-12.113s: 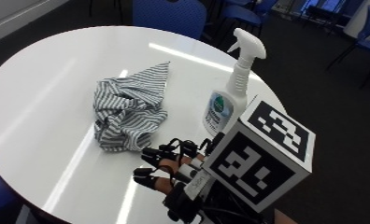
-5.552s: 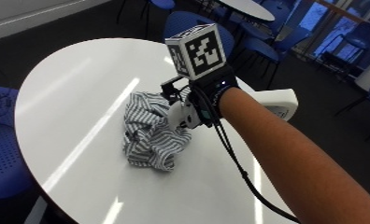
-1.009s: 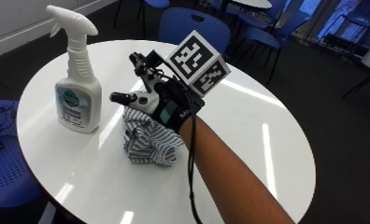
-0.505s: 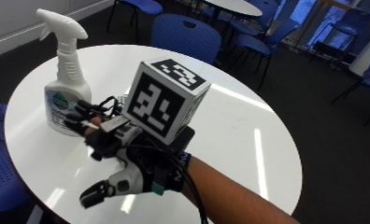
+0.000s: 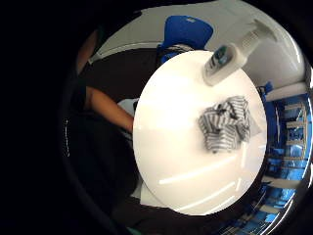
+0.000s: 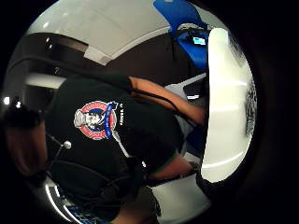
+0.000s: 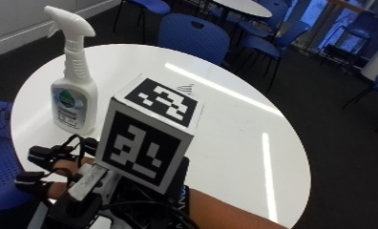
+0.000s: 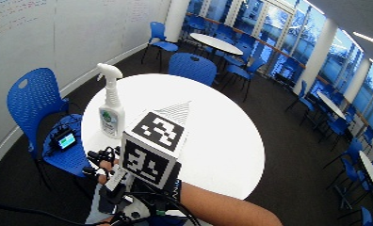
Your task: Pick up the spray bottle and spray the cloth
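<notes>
The white plastic spray bottle (image 7: 73,78) with its green label stands upright on the round white table (image 7: 240,124), near the rim on the side where the person sits. The grey-and-white striped cloth (image 5: 226,123) lies crumpled in a heap just beside it, toward the middle of the table; from the outside views only a corner of it peeps past the glove's gear. The gloved right hand (image 7: 62,183) hangs low at the table's near edge, apart from the bottle and touching nothing. Its fingers look loosely spread and empty, though most of the hand is hidden.

From where I stand, the risk is the bottle itself. It is tall and narrow and sits close to the rim, so a reach that comes in from the side and clips the neck could tip it off the table or onto the cloth. The bulky rig on the glove also blocks the view of the fingers. If the nozzle ends up turned away from the cloth, the spray lands on bare table.
</notes>
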### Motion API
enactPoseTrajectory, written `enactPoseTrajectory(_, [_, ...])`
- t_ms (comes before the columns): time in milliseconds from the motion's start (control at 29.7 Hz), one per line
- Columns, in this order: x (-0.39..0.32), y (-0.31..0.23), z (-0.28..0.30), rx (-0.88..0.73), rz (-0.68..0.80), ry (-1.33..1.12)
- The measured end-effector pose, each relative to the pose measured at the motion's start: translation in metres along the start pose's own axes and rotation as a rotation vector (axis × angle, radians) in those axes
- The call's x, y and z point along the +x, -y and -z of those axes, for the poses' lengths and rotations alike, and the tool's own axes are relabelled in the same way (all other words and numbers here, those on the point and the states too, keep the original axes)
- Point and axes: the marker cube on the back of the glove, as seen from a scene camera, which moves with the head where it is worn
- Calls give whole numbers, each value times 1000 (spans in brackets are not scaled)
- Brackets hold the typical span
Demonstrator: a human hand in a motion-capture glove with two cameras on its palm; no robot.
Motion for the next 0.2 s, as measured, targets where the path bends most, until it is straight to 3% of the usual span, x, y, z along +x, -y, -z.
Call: enactPoseTrajectory(202, [1, -4, 9, -4, -2, 8])
